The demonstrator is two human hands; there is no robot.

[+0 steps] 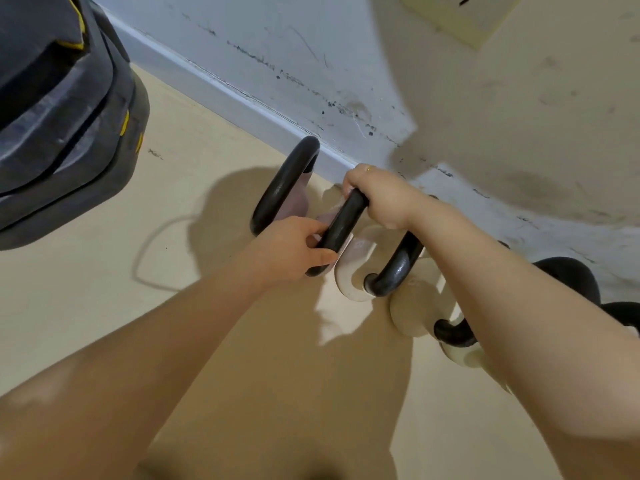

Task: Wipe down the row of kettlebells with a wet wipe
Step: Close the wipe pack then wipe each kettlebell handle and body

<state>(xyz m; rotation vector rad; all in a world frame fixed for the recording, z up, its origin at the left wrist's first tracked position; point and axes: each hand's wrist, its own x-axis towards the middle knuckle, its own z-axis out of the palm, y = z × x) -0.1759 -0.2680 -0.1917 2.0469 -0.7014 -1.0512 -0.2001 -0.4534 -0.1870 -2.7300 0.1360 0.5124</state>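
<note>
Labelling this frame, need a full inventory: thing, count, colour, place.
kettlebells: at least four, black handles, pink or cream bodies, row along the wall base
wet wipe: one, whitish, on the second kettlebell's handle, under the right hand
black bag-like thing: one, dark grey with yellow trim, on the floor, upper left
wall socket plate: one, cream, top of the wall
floor: tan
left hand: grips that handle's near end
right hand: grips its far end
</note>
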